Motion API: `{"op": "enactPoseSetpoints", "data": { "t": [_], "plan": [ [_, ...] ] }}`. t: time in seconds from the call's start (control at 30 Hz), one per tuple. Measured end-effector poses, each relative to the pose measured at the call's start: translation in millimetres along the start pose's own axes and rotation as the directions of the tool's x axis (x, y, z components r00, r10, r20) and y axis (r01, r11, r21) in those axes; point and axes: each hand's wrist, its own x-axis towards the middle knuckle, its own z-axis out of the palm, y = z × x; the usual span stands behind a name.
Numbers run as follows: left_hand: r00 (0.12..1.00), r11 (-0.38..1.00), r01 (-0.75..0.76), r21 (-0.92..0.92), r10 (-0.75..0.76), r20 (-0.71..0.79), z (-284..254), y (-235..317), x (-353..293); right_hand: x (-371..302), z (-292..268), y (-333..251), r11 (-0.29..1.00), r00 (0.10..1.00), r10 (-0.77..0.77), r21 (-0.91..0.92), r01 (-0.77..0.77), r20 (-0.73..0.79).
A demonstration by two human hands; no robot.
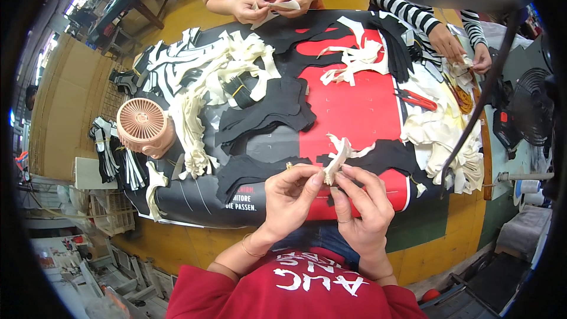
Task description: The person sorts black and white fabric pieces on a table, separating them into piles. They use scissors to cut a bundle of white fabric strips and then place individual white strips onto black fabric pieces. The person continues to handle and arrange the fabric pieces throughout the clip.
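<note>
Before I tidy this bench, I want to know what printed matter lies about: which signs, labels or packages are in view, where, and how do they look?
Banner: spread over the table as a cover, red and black with white lettering near its front left edge.
Cardboard sheets: standing left of the table, plain brown, no print legible.
Hands: left hand and right hand hold a cream strip, unlabelled.
No screens in view.

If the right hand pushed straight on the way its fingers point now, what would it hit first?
The right hand points up and slightly left, pinching a cream fabric strip together with the left hand. Beyond that strip, it would probably meet the black cut fabric piece on the red and black table cover; depth is unclear.
</note>
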Motion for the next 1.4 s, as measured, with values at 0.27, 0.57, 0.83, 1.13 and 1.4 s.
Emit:
{"op": "enactPoseSetpoints", "data": {
  "t": [0.27, 0.57, 0.83, 1.13, 1.4],
  "plan": [
    [0.930, 0.796, -0.356, 0.489, 0.351, 0.106, -18, -4, 24, 20, 20, 7, 0.999, 0.999, -0.001, -0.037, 0.003, 0.052],
    [0.921, 0.758, -0.368, 0.539, 0.375, 0.103, -31, -6, 39, 36, 33, 14, 0.995, 0.990, -0.027, -0.096, 0.041, 0.139],
    [0.933, 0.769, -0.348, 0.537, 0.338, 0.121, -33, -10, 42, 37, 33, 17, 0.993, 0.986, 0.035, -0.118, -0.015, 0.166],
    [0.941, 0.783, -0.330, 0.527, 0.315, 0.121, -33, -11, 42, 36, 31, 21, 0.995, 0.979, 0.091, -0.053, -0.082, 0.183],
    [0.921, 0.729, -0.382, 0.568, 0.352, 0.168, -35, -10, 40, 35, 32, 17, 0.992, 0.975, 0.129, -0.043, -0.123, 0.179]
  ]
}}
